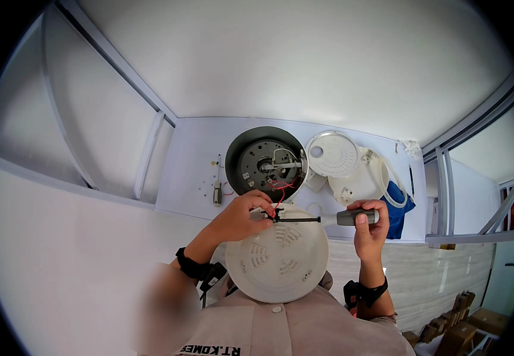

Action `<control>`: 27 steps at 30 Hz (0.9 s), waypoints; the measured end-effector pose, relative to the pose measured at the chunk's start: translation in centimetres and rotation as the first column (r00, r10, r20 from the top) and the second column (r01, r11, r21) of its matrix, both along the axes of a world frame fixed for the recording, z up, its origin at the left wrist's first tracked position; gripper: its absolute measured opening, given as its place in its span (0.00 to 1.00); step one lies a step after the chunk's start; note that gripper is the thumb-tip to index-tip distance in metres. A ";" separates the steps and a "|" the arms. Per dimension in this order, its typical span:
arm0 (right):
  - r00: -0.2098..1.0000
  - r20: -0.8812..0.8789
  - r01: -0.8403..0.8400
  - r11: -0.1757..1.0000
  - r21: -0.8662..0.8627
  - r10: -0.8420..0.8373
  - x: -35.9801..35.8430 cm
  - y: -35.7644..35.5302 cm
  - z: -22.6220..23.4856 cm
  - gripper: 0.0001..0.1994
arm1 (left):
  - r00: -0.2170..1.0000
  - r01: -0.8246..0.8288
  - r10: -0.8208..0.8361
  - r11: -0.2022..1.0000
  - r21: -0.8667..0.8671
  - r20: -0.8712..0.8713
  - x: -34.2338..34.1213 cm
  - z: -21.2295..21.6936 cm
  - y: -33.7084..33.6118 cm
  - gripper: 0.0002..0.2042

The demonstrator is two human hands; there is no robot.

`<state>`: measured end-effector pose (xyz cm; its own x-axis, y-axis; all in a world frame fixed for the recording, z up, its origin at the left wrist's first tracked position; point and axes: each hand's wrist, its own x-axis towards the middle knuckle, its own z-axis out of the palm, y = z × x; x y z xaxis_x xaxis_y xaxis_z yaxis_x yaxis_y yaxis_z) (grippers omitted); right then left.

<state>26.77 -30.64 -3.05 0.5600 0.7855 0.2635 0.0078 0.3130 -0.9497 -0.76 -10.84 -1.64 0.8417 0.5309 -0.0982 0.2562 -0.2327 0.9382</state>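
Observation:
My right hand is wrapped round the grey handle of a screwdriver, held level and pointing left. Its dark shaft reaches a small black part with red wires at the far edge of a round white base cover. The fingers of my left hand are closed on that black part; the exact contact is partly hidden. The vented cover rests against my body, off the table's near edge. Red wires run from the part into an open rice cooker body, whose dark underside and inner parts show.
A second screwdriver lies left of the cooker among scattered small screws. To the right are a perforated round plate, a white lid, a pale curved ring, a blue cloth and a thin black rod.

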 end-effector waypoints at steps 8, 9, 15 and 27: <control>0.997 -0.064 0.036 0.996 -0.084 -0.041 0.3 0.3 -0.1 0.15 | 1.000 0.002 -0.002 1.000 0.015 -0.003 0.0 0.2 0.0 0.09; 0.997 -0.055 0.045 0.995 -0.090 -0.050 0.2 0.4 0.2 0.15 | 1.000 -0.002 0.002 1.000 0.015 -0.003 -0.1 0.3 -0.1 0.09; 0.999 -0.046 -0.020 0.962 -0.271 0.008 1.1 -0.2 1.7 0.14 | 1.000 -0.004 0.004 1.000 0.018 0.011 0.0 0.9 -0.1 0.10; 0.950 0.179 -0.201 0.941 -0.273 0.255 3.5 -1.0 3.2 0.26 | 1.000 -0.008 0.008 0.998 0.059 0.011 0.3 0.9 -0.3 0.11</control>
<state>30.27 -31.65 0.20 0.3115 0.9407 0.1345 0.1708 0.0838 -0.9817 -0.51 -11.15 -0.71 0.8383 0.5422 -0.0568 0.2478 -0.2861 0.9256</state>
